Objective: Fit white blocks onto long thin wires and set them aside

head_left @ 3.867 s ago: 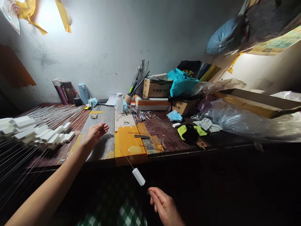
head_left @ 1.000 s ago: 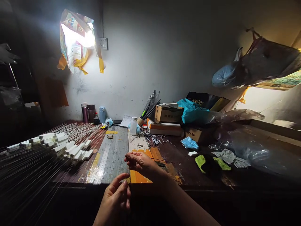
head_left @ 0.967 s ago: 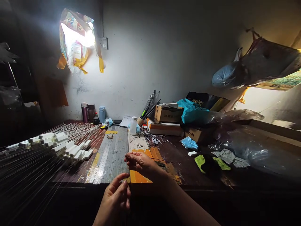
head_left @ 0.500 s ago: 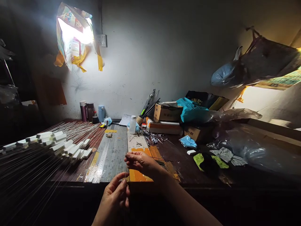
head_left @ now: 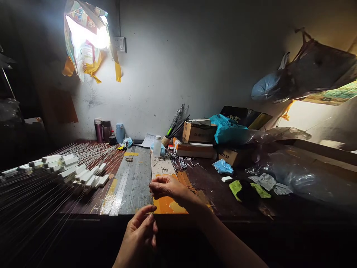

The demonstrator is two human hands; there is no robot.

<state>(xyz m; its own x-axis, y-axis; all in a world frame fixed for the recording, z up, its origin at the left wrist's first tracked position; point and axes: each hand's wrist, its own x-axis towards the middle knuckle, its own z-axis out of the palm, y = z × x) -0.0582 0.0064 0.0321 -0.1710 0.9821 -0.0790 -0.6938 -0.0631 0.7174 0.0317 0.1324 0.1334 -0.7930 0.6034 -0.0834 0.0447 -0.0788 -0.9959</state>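
Observation:
My left hand (head_left: 141, 232) is at the table's front edge, its thumb and forefinger pinched together on a thin strand (head_left: 152, 203). Above it, my right hand (head_left: 166, 190) pinches the same strand near its upper part, over the orange-taped patch (head_left: 164, 206). The strand runs roughly upright between the two hands; it is too fine to tell whether it is thread or wire. Left of the hands lies a grey board (head_left: 136, 186) with a steel ruler (head_left: 122, 188) along it.
Many long thin strands spread over the left side under white blocks (head_left: 90, 180). A white-capped bottle (head_left: 157, 146) stands behind the hands. To the right are cardboard boxes (head_left: 199, 132), a blue mask (head_left: 223, 166), a green-and-black cloth (head_left: 247, 190) and clear plastic bags (head_left: 304, 175).
Both hands have shifted slightly to the right; the right hand is a little higher and the left slightly lower, so the gap between them has grown. Both keep their pinch.

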